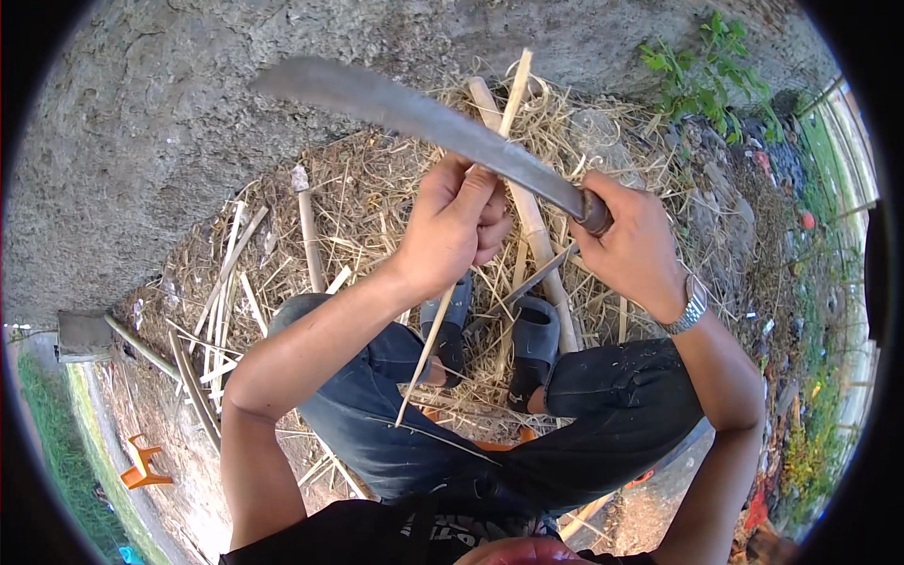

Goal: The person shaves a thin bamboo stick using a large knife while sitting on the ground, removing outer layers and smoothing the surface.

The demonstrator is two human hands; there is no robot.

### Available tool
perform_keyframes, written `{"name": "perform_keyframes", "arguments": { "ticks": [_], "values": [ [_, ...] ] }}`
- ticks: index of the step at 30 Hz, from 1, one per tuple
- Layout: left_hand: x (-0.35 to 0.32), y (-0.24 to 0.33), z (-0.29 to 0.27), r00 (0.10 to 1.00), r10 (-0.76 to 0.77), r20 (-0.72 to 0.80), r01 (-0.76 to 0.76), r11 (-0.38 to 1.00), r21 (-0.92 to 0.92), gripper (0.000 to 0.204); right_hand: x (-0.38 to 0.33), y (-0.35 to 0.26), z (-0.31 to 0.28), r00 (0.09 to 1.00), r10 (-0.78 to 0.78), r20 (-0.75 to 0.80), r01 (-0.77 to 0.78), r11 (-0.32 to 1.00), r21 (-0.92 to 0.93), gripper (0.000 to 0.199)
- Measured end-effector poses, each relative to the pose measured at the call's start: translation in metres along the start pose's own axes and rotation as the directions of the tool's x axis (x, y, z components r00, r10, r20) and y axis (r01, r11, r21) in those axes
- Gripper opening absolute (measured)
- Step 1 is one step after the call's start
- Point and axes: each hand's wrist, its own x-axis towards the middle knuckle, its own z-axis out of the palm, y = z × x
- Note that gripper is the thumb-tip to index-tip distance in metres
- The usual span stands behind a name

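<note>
My left hand (461,217) is closed around a slim, pale bamboo strip (428,344). The strip slants from beyond my knuckles down to my lap. In my right hand (629,243) is the handle of a machete (424,118). Its long, curved grey blade points to the far left and passes over the strip just above my left thumb. Whether the edge touches the strip, I cannot tell. Below my hands, a thicker bamboo pole (535,231) lies on the ground, running from the far side toward my feet. A thin sliver lies across my lap.
Curly shavings (603,146) and split bamboo strips (226,268) litter the ground. A flat grey blade (546,271) lies between my sandals (537,331). A rough grey stone surface (141,160) rises at the far side. There is a leafy plant (711,75) far right and an orange chair (144,466) left.
</note>
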Motion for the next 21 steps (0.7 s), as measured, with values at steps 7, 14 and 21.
{"name": "perform_keyframes", "arguments": {
  "ticks": [7, 14, 21],
  "values": [
    [-0.019, -0.008, 0.001, 0.979, -0.203, 0.011, 0.198, 0.963, 0.185, 0.022, 0.007, 0.051, 0.001, 1.000, 0.009, -0.028, -0.018, 0.936, -0.351, 0.027],
    [-0.072, -0.017, -0.049, 0.958, -0.280, 0.057, 0.262, 0.942, 0.210, 0.021, 0.006, 0.202, -0.051, 0.660, 0.679, -0.321, -0.689, 0.718, 0.100, 0.023],
    [-0.065, -0.014, -0.055, 0.948, -0.319, -0.011, 0.318, 0.942, 0.106, 0.025, -0.018, 0.130, -0.042, 0.706, 0.702, -0.089, -0.615, 0.671, 0.413, 0.014]
  ]
}}
